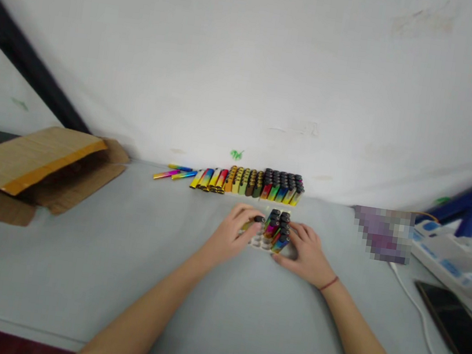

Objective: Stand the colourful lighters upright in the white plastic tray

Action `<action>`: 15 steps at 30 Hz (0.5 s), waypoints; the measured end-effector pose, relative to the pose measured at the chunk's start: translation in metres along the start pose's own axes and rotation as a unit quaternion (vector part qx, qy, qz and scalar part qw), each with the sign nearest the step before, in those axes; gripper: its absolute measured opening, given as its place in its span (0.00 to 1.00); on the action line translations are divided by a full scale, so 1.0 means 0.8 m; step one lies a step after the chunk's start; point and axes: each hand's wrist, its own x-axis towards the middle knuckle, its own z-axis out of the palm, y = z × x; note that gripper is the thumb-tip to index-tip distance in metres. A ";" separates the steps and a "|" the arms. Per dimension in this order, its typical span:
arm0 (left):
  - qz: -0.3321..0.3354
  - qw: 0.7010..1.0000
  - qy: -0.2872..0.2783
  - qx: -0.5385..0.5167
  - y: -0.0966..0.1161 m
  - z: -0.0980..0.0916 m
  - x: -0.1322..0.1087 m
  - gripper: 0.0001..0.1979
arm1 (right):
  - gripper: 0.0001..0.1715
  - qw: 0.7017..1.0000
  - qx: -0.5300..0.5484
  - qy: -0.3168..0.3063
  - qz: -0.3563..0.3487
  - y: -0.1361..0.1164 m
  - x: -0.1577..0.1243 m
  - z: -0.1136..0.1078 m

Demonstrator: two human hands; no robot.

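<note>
The left hand (232, 232) closes thumb and fingers on a black-topped lighter (259, 219), holding it over the left part of a small pale tray (258, 243); most of the lighter's body is hidden by the hand. The tray sits on the grey desk (115, 289), near the middle of the scene, with round holes showing on its near left side. Upright lighters in the tray (279, 230) fill its right part, black tops up, their bodies pink, green, yellow and blue. The right hand (307, 252) lies at the tray's right side, fingers and thumb parted — whether it grips the tray or only rests against it, I cannot tell. A red bracelet (328, 284) circles the right wrist. Beyond the tray, near the white wall (249, 85), runs a long row: black-topped lighters (283, 187) on the right, gold-topped pieces (244, 181) in the middle, and shiny tubes (209, 179) in yellow, red and blue on the left. Farther left, three loose tubes (166, 175) lie flat on the desk. An open cardboard box (31, 163) lies at the far left. On the right are a white power strip (446, 259), a dark phone (455, 331) nearer, a white cable (419, 314) — and a purple thing (379, 235), blurred past recognition.
</note>
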 end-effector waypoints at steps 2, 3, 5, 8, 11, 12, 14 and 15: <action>0.030 0.999 -0.025 0.022 0.004 -0.001 0.001 0.12 | 0.35 1.000 0.000 -0.001 0.000 0.000 0.000 0.000; 0.036 0.998 -0.037 0.025 0.004 -0.001 0.002 0.12 | 0.35 1.000 0.000 -0.001 0.001 -0.001 0.000 -0.001; 0.041 0.997 -0.055 0.020 0.003 0.001 0.002 0.12 | 0.35 1.000 -0.001 -0.002 0.003 -0.002 0.000 -0.001; 0.033 0.996 -0.077 0.012 0.000 0.006 0.001 0.12 | 0.35 1.000 0.003 -0.003 0.004 -0.003 0.001 -0.002; 0.024 0.995 -0.092 0.022 -0.002 0.010 0.000 0.12 | 0.35 1.000 0.008 -0.002 0.004 -0.003 0.000 -0.002; 0.024 0.995 -0.092 0.027 -0.002 0.011 0.000 0.12 | 0.35 1.000 0.008 -0.002 0.005 -0.003 0.000 -0.002; 0.026 0.995 -0.088 0.038 -0.003 0.012 -0.001 0.12 | 0.35 1.000 0.008 -0.003 0.006 -0.003 0.000 -0.002; 0.027 0.995 -0.086 0.043 -0.003 0.012 -0.001 0.12 | 0.35 1.000 0.008 -0.004 0.007 -0.003 0.000 -0.002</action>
